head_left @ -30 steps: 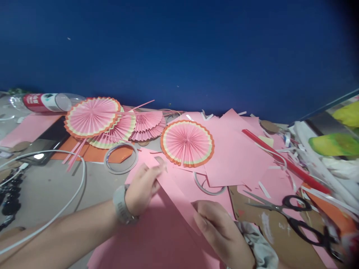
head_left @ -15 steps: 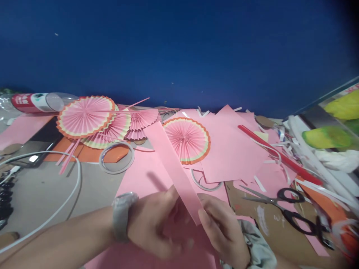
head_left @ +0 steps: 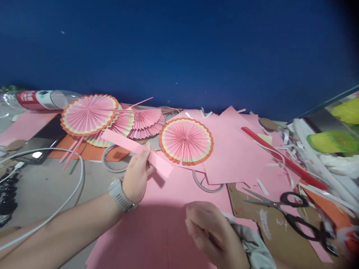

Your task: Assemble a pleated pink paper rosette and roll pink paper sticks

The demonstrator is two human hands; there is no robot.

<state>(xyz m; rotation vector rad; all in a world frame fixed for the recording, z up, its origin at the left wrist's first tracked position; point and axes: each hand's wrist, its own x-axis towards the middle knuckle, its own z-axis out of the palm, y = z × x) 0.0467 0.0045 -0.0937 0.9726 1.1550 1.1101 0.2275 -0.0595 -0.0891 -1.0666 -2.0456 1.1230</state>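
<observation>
From the head camera, looking forward and down: a round pleated fan (head_left: 186, 142), pink with a pale yellow and orange rim, lies flat at the middle of a cluttered counter (head_left: 95, 186). To the left of the fan and a little nearer the wearer, the left hand (head_left: 137, 175), with a grey watch (head_left: 122, 196) at its wrist, pinches a pink paper strip (head_left: 126, 144) between thumb and fingers near the middle of its length. The strip's long axis slants, one end pointing up and left toward other pleated fans (head_left: 89, 114), the other down and right, stopping just short of the round fan's near left edge. The right hand (head_left: 213, 231) sits nearer the wearer than the fan and slightly right of it, well apart from the strip, which lies up and to its left; its fingers curl loosely inward, and whether they hold anything cannot be told from this angle. Beneath both hands, on the fan's near side, spreads a large pink sheet (head_left: 165, 224). Right of the fan and nearer lie black-handled scissors (head_left: 280, 205); directly right, more pink paper (head_left: 235, 149).
</observation>
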